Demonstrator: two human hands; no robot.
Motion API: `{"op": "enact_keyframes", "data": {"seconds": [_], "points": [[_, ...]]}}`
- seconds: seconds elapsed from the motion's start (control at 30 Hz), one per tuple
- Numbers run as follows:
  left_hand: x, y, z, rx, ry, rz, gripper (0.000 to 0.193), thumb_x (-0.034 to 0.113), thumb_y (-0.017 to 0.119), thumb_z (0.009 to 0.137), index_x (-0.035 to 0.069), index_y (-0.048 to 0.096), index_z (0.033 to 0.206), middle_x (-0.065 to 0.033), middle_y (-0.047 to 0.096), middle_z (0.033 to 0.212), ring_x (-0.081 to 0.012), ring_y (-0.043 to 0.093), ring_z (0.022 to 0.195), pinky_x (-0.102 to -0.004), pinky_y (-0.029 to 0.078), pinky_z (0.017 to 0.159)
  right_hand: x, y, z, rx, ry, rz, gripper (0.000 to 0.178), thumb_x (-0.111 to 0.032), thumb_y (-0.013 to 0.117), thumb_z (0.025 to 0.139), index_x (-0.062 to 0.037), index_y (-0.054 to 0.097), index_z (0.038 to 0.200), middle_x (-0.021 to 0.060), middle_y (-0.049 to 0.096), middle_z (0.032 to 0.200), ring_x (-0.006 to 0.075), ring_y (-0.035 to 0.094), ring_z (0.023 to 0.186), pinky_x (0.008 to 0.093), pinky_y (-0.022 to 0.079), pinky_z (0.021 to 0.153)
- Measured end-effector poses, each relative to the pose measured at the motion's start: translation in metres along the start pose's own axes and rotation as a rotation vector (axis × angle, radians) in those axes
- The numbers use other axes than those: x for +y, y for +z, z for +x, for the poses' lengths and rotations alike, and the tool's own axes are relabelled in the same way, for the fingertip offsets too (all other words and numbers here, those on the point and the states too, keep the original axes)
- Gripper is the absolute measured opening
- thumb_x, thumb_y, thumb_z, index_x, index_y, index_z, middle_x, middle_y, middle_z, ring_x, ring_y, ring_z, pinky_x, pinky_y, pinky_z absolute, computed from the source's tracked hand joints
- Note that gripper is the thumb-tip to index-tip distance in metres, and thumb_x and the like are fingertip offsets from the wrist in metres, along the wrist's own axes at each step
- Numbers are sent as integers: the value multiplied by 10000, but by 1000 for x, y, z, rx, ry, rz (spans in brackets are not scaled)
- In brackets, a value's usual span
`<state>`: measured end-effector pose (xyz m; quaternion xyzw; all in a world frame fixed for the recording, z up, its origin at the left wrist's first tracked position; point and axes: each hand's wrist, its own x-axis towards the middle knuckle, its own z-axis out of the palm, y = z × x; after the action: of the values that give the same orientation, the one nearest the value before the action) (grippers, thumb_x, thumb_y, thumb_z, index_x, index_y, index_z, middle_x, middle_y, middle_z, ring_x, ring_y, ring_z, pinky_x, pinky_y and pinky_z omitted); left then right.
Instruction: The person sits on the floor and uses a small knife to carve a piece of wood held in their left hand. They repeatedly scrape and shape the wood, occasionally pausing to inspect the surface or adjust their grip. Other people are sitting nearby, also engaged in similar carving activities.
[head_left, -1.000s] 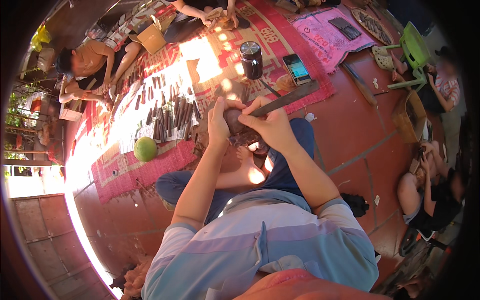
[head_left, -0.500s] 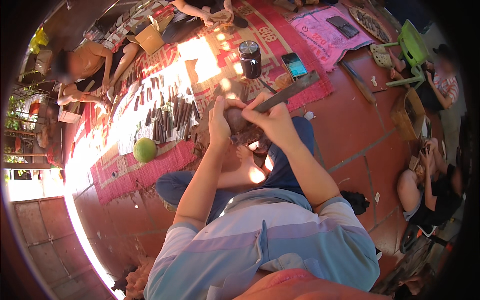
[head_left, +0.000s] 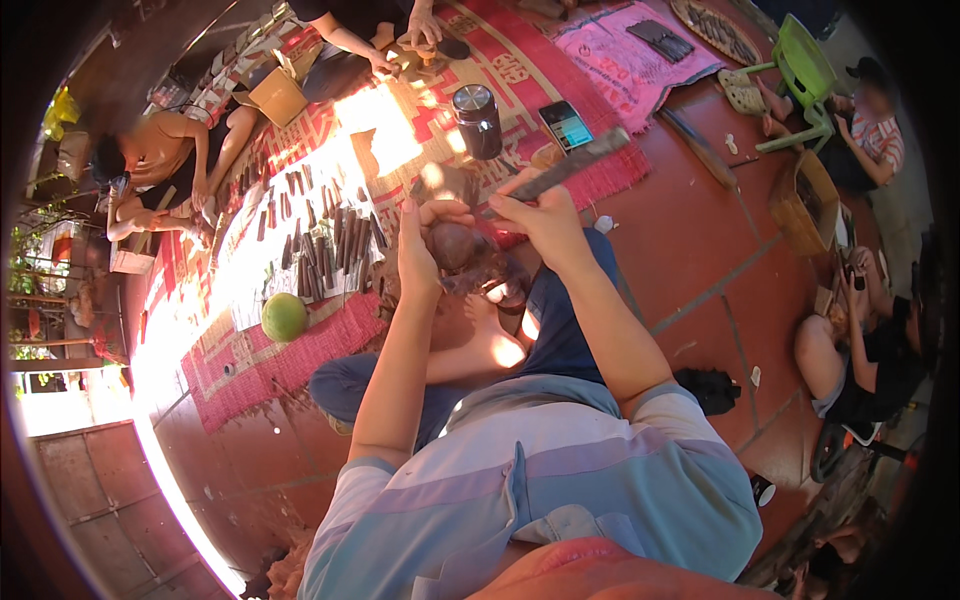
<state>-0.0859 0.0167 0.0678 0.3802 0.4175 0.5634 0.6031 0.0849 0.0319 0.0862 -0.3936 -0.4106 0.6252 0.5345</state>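
Note:
My left hand [head_left: 418,250] is curled against the side of a brown, rounded wood carving [head_left: 458,247] with a rough, knobbly lower part. The carving stands in front of my crossed legs, by my bare foot [head_left: 490,345]. In my right hand [head_left: 548,222], closed in a pinch, is a long flat grey metal file [head_left: 585,163]. The file slants up to the right, its near end a little apart from the carving. Many slim dark-handled carving tools [head_left: 335,240] lie in rows on a pale sheet to the left.
A green round fruit [head_left: 284,317] sits on the red mat [head_left: 335,340]. Beyond my hands stand a dark metal flask [head_left: 477,122] and a phone [head_left: 567,127]. A wooden mallet-like stick [head_left: 697,148] lies right. Co-workers sit at the left, top and right, near a green chair [head_left: 805,65].
My right hand has drawn the file away from the carving, and my hands are farther apart. The co-worker's hands at the top have separated around their piece.

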Motion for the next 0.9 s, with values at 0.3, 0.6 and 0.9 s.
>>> {"op": "enact_keyframes", "data": {"seconds": [0.3,0.6,0.9], "points": [[40,11,-7,-267,105,794,122,104,609,811,14,683,846,-40,653,829,-118,585,779,-268,457,739,39,-70,-43,194,65,112,91,-17,610,853,-11,536,906,70,602,833,165,644,782,301,566,733],[16,4,-1,-23,-137,89,685,470,187,981,-54,627,969,-135,662,813,-177,612,778,-292,483,782,14,-14,-48,-27,-76,82,100,1,673,797,3,610,874,120,629,962,146,635,835,257,533,757],[13,6,0,-32,-58,73,638,480,205,971,-19,601,955,-154,648,793,-193,620,694,-283,520,665,25,-10,-24,-78,67,266,91,-19,691,791,-7,619,844,46,625,876,119,604,901,246,471,815]]}}
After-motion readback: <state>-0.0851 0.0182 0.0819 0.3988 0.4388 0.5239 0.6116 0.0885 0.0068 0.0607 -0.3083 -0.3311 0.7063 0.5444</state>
